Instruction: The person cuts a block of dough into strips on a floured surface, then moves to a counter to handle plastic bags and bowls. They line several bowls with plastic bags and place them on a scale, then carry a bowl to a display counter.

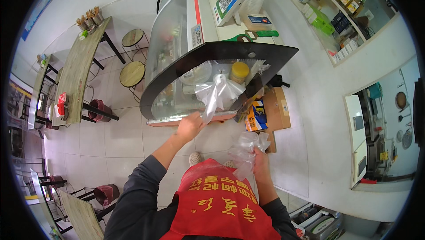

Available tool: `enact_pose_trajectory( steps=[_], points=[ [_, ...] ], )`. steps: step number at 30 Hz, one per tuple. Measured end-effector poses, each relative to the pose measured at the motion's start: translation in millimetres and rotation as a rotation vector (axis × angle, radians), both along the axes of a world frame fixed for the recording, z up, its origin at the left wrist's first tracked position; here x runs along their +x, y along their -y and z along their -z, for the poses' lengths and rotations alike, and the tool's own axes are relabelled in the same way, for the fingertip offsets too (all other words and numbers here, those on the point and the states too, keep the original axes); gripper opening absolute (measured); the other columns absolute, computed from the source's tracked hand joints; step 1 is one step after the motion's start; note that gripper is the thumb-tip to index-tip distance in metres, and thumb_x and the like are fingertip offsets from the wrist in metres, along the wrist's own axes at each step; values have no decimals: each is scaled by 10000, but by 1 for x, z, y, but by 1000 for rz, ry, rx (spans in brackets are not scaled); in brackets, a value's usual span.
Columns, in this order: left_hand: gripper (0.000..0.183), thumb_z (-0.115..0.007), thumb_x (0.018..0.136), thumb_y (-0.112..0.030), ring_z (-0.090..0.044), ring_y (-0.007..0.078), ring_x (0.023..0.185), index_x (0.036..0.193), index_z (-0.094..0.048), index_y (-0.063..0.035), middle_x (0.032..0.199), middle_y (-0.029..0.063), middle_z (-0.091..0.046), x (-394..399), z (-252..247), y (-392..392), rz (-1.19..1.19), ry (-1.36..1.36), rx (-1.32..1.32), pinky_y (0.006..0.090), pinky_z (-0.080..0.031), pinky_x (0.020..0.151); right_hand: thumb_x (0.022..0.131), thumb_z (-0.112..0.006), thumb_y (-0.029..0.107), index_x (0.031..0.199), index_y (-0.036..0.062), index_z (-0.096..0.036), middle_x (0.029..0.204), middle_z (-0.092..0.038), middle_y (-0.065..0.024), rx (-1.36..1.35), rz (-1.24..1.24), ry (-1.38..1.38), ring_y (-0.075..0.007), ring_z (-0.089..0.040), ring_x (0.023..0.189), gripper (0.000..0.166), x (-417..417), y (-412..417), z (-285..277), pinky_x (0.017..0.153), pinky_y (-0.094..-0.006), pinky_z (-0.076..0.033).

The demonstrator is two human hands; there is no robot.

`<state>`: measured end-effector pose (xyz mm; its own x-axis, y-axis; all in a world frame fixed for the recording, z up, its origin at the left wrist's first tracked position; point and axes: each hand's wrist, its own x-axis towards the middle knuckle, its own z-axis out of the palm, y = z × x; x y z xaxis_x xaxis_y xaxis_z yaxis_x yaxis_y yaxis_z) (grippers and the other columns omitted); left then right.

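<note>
A bunch of clear plastic bags [219, 88] hangs from a hook on the glass side of a black-edged display case [219, 51]. My left hand [191, 127] is closed on the lower end of this bunch, near the case's bottom edge. Lower and to the right, my right hand [260, 162] grips a crumpled bundle of clear plastic bags [247, 148] in front of my red apron [219, 203]. Behind the glass, a jar with a yellow lid [240, 70] and a round clear container are visible.
Cardboard boxes [277, 108] stand on the floor against the right wall, with a blue and yellow box [256, 116] beside them. Green-handled scissors [240, 38] lie on top of the case. Tables [78, 70], stools [132, 73] and bins [100, 109] stand to the left.
</note>
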<state>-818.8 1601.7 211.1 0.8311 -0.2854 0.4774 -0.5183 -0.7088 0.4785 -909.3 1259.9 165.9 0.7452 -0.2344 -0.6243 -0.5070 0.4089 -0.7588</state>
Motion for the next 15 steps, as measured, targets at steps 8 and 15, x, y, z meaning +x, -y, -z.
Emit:
enact_pose_trajectory(
  steps=[8,15],
  points=[
    [143,-595,772,-86,-574,325,1019,907,-599,-39,1125,146,-559,-71,-9,96,390,-382,54,401,-495,862,881,-633,170,1162,18,-574,989,-637,-90,472,-162,-18,-190,-625,864,324,12,-61,-89,756,-338,-513],
    [206,-592,806,-79,-617,307,829,1006,-585,-33,958,124,-588,-69,-22,104,489,-417,-263,386,-515,724,822,-672,102,941,5,-658,823,-644,-30,-69,-72,70,-145,-611,731,154,6,-40,-25,659,-306,-482]
  ],
)
